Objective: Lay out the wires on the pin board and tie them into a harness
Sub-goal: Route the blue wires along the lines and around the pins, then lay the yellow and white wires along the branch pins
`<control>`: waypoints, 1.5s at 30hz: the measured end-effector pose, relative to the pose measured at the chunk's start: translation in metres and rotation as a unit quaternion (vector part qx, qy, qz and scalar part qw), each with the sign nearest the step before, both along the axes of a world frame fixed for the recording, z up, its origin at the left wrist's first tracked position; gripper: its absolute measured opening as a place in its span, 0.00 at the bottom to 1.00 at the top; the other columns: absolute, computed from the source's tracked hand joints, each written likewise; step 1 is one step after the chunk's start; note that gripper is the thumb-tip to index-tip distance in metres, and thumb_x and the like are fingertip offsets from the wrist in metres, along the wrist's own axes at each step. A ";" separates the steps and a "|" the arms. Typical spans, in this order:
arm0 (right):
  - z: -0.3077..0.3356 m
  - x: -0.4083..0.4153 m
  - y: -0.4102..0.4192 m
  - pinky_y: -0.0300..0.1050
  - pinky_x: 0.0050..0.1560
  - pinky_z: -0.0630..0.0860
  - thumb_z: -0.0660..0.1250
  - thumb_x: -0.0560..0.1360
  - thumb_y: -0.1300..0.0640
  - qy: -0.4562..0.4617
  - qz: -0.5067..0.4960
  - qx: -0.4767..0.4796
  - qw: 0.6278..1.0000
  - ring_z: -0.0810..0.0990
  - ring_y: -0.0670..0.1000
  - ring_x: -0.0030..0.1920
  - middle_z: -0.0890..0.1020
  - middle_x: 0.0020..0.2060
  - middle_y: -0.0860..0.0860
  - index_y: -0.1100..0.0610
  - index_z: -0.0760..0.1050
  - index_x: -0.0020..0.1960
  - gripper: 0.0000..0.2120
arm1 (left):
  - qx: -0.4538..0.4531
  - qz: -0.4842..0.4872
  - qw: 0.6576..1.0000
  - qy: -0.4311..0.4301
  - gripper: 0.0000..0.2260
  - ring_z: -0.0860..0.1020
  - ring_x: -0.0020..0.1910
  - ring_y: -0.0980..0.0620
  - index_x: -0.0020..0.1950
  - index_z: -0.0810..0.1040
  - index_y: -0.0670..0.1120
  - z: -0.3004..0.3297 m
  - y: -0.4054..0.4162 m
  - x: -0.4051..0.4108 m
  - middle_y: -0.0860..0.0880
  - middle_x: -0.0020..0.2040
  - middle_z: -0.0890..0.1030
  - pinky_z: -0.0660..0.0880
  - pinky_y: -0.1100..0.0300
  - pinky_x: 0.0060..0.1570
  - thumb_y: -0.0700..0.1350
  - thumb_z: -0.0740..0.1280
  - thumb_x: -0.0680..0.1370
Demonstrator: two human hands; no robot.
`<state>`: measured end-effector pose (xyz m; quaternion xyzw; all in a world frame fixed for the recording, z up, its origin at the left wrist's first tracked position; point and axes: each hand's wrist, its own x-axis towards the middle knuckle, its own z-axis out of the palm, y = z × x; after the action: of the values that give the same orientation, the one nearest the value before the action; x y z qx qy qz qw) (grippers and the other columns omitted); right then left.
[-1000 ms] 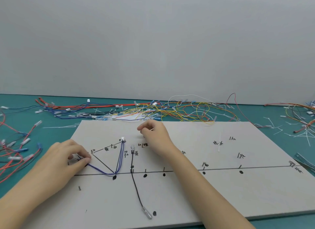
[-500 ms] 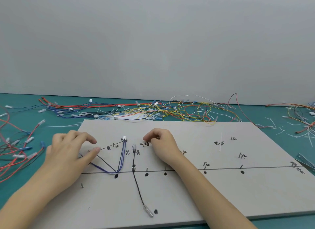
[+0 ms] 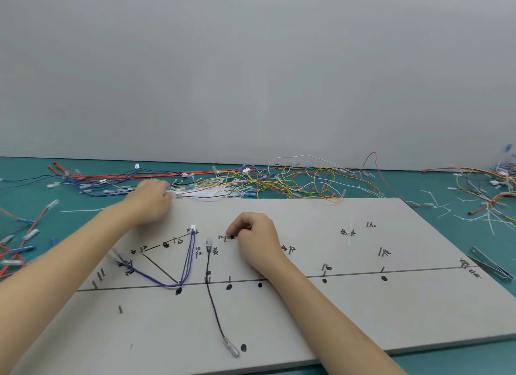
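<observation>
The left hand (image 3: pixel 149 200) reached far forward on an outstretched bare forearm, knuckles up, its fingertips hidden. The right hand (image 3: pixel 255 236) lay nearer, right of it, fingers curled under, thumb against forefinger.

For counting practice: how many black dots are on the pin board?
6 black dots: five along the long line, one by the front edge. The right arm may hide others.
</observation>
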<state>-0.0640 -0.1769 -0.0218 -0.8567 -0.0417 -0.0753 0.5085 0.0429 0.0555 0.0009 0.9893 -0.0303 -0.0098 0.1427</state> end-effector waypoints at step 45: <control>0.000 0.002 0.002 0.44 0.46 0.77 0.56 0.65 0.67 -0.013 -0.025 -0.021 0.999 0.79 0.49 0.42 0.81 0.31 0.44 0.48 0.75 0.27 0.19 | -0.084 0.067 0.992 -0.072 0.14 0.72 0.66 0.40 0.66 0.75 0.48 -0.030 0.047 0.012 0.43 0.67 0.76 0.69 0.45 0.65 0.47 0.57 0.82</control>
<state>-0.0617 -0.1745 -0.0223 -0.8668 -0.0290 -0.0983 0.4880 0.0545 0.1028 -0.0295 0.9718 0.0250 0.0735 0.2228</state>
